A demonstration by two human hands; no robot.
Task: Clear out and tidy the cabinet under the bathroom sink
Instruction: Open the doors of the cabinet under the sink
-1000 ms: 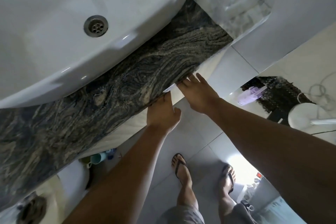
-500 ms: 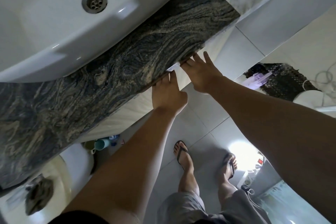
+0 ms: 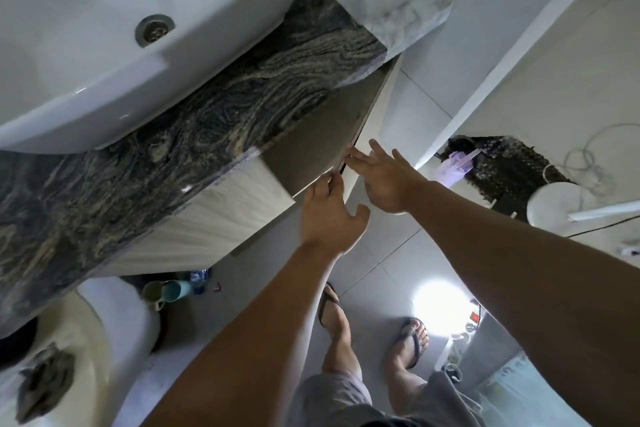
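Note:
Under the dark veined stone counter [image 3: 194, 125], the right cabinet door [image 3: 318, 142] stands swung out, its grey inner face showing. The left door [image 3: 221, 215], pale wood grain, stays closed. My left hand [image 3: 329, 215] pinches the free edge of the open door from below. My right hand [image 3: 384, 180] lies with spread fingers against the door's outer side, fingertips at the same edge. The cabinet's inside is hidden behind the door and the counter.
A white basin [image 3: 104, 28] with its drain sits on the counter. A toilet [image 3: 86, 340] with a cloth on it is at lower left, two cups [image 3: 166, 291] beside it on the floor. A purple bottle [image 3: 453, 166], dark mat [image 3: 512, 166] and white round base [image 3: 554, 204] lie to the right. My sandalled feet stand on the tiles.
The right cabinet door has swung out from under the counter. Both hands moved outward with its edge; before, they were at the closed doors' top.

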